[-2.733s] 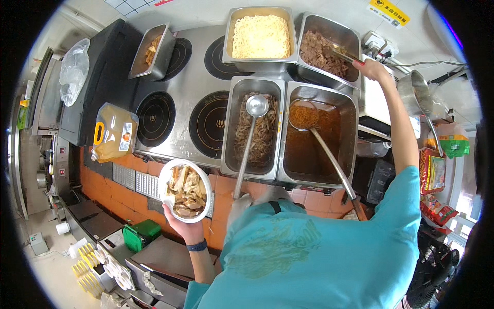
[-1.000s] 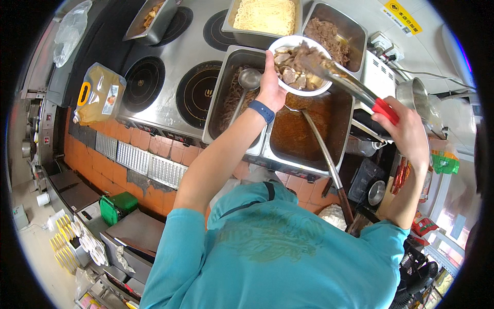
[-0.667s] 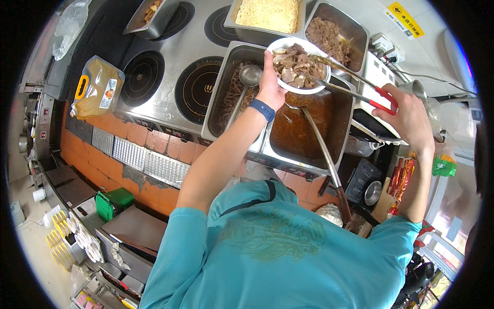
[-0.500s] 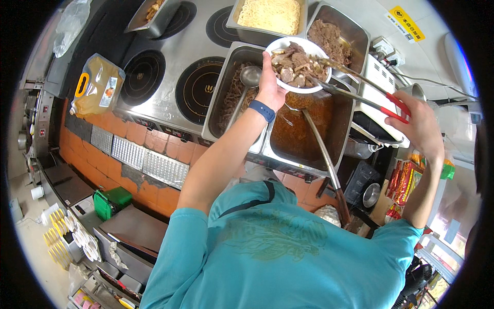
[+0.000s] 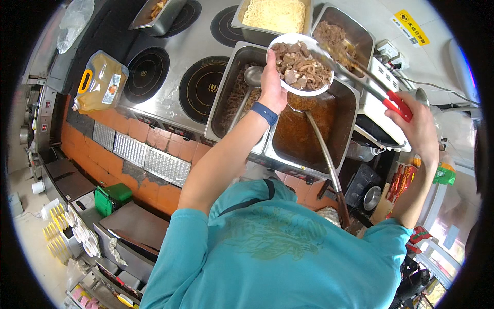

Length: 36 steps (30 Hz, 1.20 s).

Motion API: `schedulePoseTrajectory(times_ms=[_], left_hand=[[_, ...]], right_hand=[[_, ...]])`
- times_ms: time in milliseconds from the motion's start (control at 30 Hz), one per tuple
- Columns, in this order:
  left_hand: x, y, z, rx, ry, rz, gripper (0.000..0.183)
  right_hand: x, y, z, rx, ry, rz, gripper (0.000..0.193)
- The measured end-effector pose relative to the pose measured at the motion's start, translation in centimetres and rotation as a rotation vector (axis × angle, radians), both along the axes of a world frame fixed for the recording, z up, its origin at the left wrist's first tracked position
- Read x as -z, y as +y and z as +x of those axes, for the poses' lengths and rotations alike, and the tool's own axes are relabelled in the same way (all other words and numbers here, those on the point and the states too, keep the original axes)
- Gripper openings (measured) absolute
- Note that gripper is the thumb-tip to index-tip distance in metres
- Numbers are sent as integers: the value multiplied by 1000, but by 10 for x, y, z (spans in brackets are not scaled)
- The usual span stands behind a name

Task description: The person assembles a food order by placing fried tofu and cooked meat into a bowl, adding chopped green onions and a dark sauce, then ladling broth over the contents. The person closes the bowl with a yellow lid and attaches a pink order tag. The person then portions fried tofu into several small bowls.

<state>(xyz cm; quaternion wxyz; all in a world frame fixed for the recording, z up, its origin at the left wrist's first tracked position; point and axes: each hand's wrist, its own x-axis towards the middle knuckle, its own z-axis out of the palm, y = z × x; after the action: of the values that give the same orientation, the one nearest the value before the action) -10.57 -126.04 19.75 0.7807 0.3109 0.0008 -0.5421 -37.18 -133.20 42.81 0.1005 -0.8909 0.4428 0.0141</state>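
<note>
My left hand (image 5: pixel 274 90) grips the near left rim of a white bowl (image 5: pixel 300 38), which is heaped with sliced meat (image 5: pixel 302 67). The bowl is held over the steel pans. Closed on the red handles of metal tongs (image 5: pixel 378 90) is my right hand (image 5: pixel 416 121). The tongs' tips, blurred by motion, are at the bowl's right side, near a steel pan of meat (image 5: pixel 334 38). Below the bowl, a pan of reddish-brown broth (image 5: pixel 303 136) holds a long-handled ladle (image 5: pixel 324 147). A second ladle (image 5: pixel 252 76) rests in the pan of shredded meat (image 5: pixel 234 103) on the left.
A pan of pale noodles (image 5: pixel 274 15) stands behind the bowl. Left of the pans are black round cooktops (image 5: pixel 204 87) and a jug of yellowish liquid (image 5: pixel 101 82). A white appliance (image 5: pixel 378 105) sits at the right. Orange floor tiles (image 5: pixel 128 154) lie below the counter.
The tongs have drawn away from the middle of the bowl toward its right side and the far right pan, with their arms closer together. The left hand still holds the bowl.
</note>
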Motion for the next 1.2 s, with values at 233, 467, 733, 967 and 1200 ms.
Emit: schedulePoseTrajectory(times_ms=[233, 467, 733, 967, 1200], left_hand=[[1, 2, -6, -19, -65, 58, 58], [-2, 12, -4, -38, 18, 27, 58], [5, 11, -6, -83, 32, -47, 62], [-2, 15, -11, -126, 48, -35, 66], [-5, 14, -11, -136, 8, -38, 65]], right_hand=[[28, 3, 43, -129, 0, 10, 42], [6, 10, 22, -42, -78, -48, 38], [15, 12, 17, -26, -83, -109, 37], [13, 26, -20, 52, -108, -144, 35], [42, 34, 1, 49, -66, -101, 27]])
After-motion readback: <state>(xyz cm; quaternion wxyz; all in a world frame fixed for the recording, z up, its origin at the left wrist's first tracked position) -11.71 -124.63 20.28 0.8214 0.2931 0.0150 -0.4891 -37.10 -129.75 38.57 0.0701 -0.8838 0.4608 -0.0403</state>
